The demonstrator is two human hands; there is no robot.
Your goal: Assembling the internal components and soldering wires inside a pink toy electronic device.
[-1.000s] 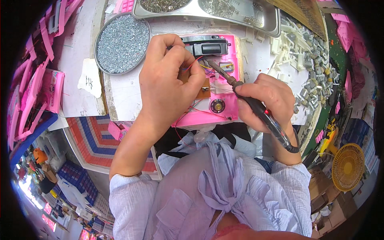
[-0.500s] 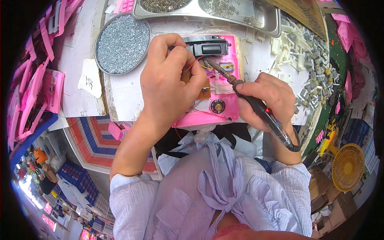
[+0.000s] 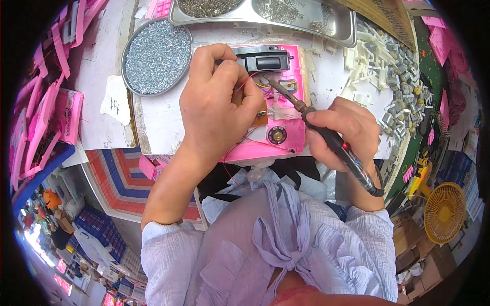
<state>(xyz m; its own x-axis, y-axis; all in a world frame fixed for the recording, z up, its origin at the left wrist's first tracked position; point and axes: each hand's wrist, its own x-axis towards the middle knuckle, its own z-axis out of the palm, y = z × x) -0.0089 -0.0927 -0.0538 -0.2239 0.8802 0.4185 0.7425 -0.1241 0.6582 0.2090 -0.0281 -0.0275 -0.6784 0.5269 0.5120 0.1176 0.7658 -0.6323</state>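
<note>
Now the left hand (image 3: 217,102) pinches colored wires (image 3: 250,81) over the pink case (image 3: 286,137) on the worktop (image 3: 163,122), while the right hand (image 3: 342,130) keeps its grip closed around a soldering iron (image 3: 316,125), tip at the circuit board (image 3: 260,117).

Bright even daylight, soft shadows, sharp at centre; heavy fisheye bend & black vignette at edges.

The left hand (image 3: 217,104) reaches forward from a bare forearm, palm down, its fingers (image 3: 245,84) curled and pinched together at the tips. The right hand (image 3: 342,130) sits just beside it, closed in a pen-like grip, knuckles up, wrist bent and forearm coming from the lower right in a rolled-up sleeve.
</note>
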